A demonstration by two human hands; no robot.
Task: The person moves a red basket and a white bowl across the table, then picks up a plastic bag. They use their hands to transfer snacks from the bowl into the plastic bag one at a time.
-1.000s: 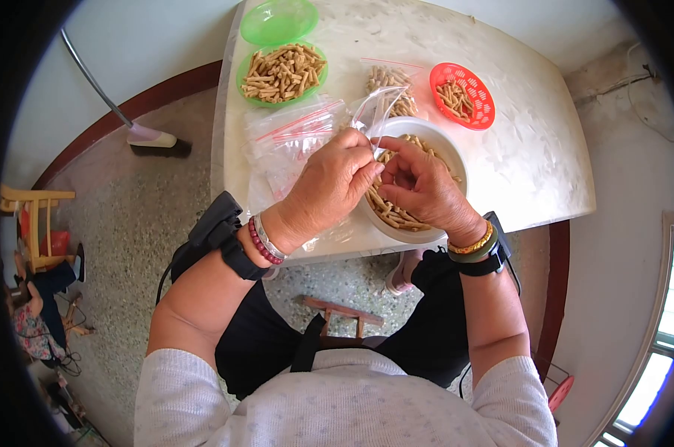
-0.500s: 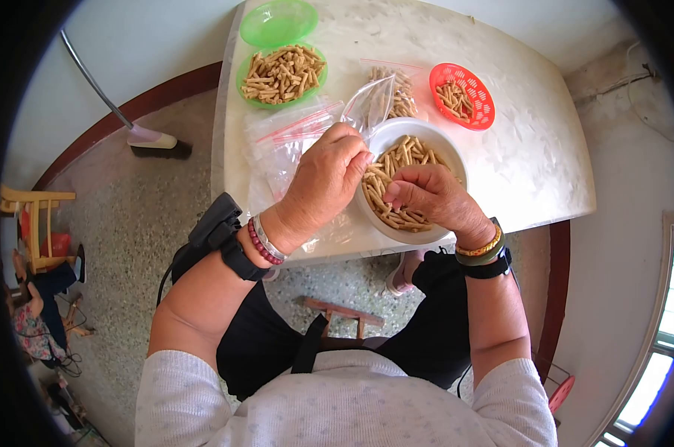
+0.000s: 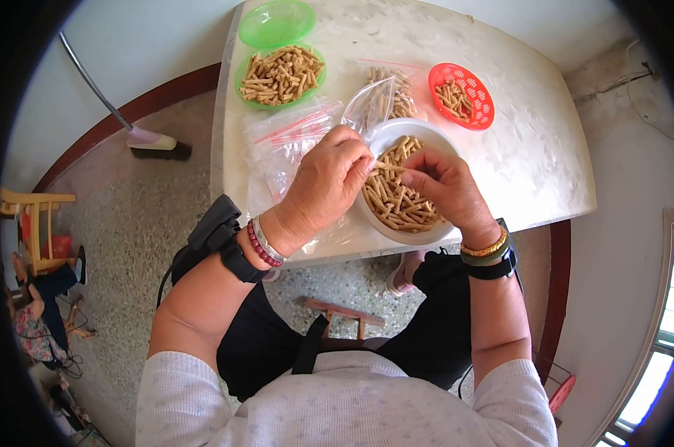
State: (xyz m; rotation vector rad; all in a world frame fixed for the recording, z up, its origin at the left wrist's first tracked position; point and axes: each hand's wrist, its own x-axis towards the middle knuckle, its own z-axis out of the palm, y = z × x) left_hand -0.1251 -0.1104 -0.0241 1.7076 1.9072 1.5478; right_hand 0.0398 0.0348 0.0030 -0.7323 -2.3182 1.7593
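Note:
My left hand is closed in a pinch on a clear plastic bag, whose film rises beyond my fingers. Between the thumb and fingertips of my right hand is a short tan stick, its far end close to my left fingertips. Both hands are over the near-left and right parts of a white bowl of similar sticks. My fingers hide part of the bag and of the bowl's contents.
Flat zip bags lie left of the bowl. Behind are a filled bag, a red basket with some sticks, a green plate of sticks and an empty green dish. A broom leans at left; a person sits far left.
My right hand has risen slightly and moved right, and a stick now shows in its fingers, stretching toward my left hand. The left hand has barely moved.

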